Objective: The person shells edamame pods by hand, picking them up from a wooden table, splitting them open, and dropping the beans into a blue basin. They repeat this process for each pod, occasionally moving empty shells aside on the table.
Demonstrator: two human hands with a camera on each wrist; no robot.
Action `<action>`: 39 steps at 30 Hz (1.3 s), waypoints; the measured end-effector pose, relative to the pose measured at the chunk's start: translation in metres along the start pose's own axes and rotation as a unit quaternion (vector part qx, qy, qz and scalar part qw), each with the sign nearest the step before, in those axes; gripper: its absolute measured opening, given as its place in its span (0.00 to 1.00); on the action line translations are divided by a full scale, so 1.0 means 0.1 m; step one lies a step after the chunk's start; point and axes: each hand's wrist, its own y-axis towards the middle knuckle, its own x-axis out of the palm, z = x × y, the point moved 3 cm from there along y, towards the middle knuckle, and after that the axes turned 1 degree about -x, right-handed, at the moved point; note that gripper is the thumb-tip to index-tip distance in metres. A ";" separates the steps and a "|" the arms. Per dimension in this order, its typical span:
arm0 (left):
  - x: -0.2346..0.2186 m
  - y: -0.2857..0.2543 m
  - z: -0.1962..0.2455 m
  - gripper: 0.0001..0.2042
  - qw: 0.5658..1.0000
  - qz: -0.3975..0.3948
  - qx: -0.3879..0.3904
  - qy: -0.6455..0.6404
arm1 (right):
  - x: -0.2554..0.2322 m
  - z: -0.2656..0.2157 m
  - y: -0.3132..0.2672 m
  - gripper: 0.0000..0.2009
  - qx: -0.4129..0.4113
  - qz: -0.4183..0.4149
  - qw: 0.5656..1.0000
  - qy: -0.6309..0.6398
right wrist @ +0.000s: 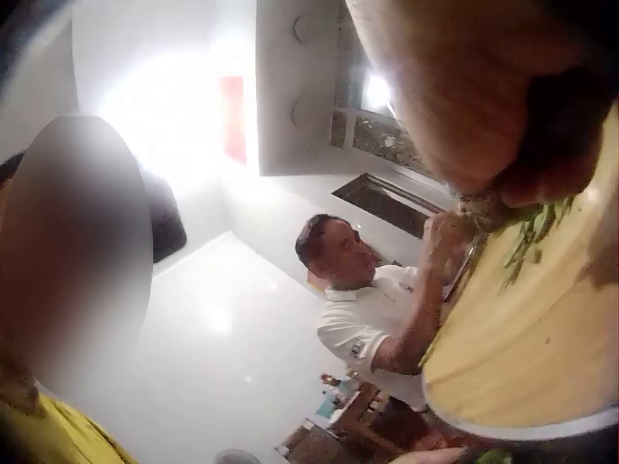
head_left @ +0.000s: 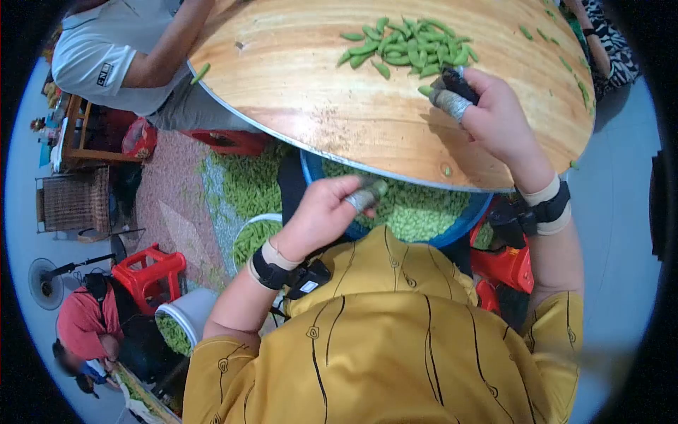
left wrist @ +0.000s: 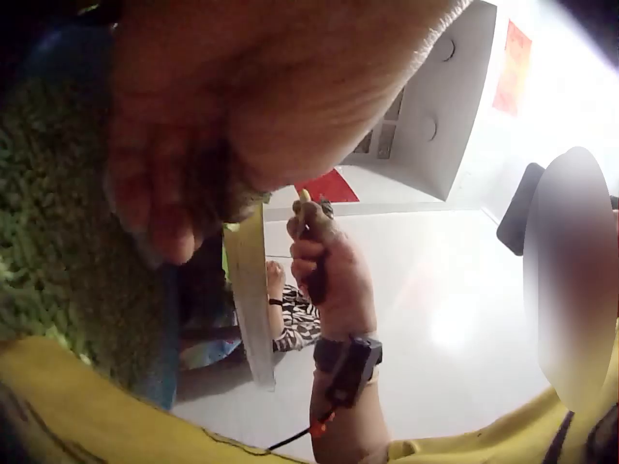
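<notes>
In the head view the right hand (head_left: 500, 120) is over the round wooden table (head_left: 282, 78), just below a heap of green pods (head_left: 417, 46). Silver wrapping covers its thumb and something dark is at its forefinger. It pinches what looks like a green pod (head_left: 425, 90), whose tip shows. Above the blue basin (head_left: 452, 237) of shelled green beans (head_left: 417, 212), the left hand (head_left: 328, 208) has bent fingers and a wrapped thumb. A blurred green spot shows at its thumb tip; whether it is held cannot be told. Dark shadow hides the fingertips in the left wrist view (left wrist: 184, 203).
Loose pods (head_left: 583, 92) lie along the table's right side. A person in a white shirt (head_left: 106, 60) sits at its left edge, another in a zebra print (head_left: 614, 49) at its right. Left of the basin are a white bucket (head_left: 258, 240), piled pods (head_left: 247, 184) and a red stool (head_left: 150, 274).
</notes>
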 end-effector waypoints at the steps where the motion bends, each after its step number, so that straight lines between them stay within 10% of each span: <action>1: -0.06 -0.03 -0.08 0.10 1.000 0.019 -0.002 0.010 | 0.02 -0.03 -0.06 0.08 0.008 -0.007 1.000 0.005; 5: -0.29 -0.32 -0.24 0.14 0.982 0.142 -0.108 -0.059 | 0.12 -0.10 -0.24 0.08 -0.037 -0.038 0.988 0.142; 7: -0.48 -0.53 -0.27 0.14 0.961 0.173 -0.044 0.211 | 0.17 -0.30 -0.41 0.07 0.039 -0.085 0.978 0.184; 13: -0.40 -0.59 0.12 0.14 0.895 0.100 -0.047 0.433 | 0.49 -0.15 -0.64 0.09 -0.059 -0.051 0.979 0.188; 16: -0.02 -0.36 0.27 0.15 0.995 0.029 -0.045 -0.089 | 0.66 -0.20 -0.76 0.10 -0.048 -0.031 0.981 0.186; 19: 0.21 -0.12 0.35 0.14 0.982 0.010 -0.060 -0.177 | 0.73 -0.15 -0.86 0.10 -0.107 0.026 0.990 0.087; 29: 0.30 0.07 0.42 0.12 0.983 0.047 -0.055 -0.169 | 0.63 -0.10 -0.91 0.11 -0.178 0.056 0.982 -0.015; 34: 0.18 0.04 0.41 0.11 0.986 0.091 -0.052 -0.130 | 0.55 -0.05 -1.01 0.18 0.066 -0.045 0.951 0.298; 39: 0.23 0.00 0.46 0.12 0.995 0.060 -0.009 -0.075 | 0.49 -0.05 -1.07 0.22 0.083 -0.091 0.937 0.328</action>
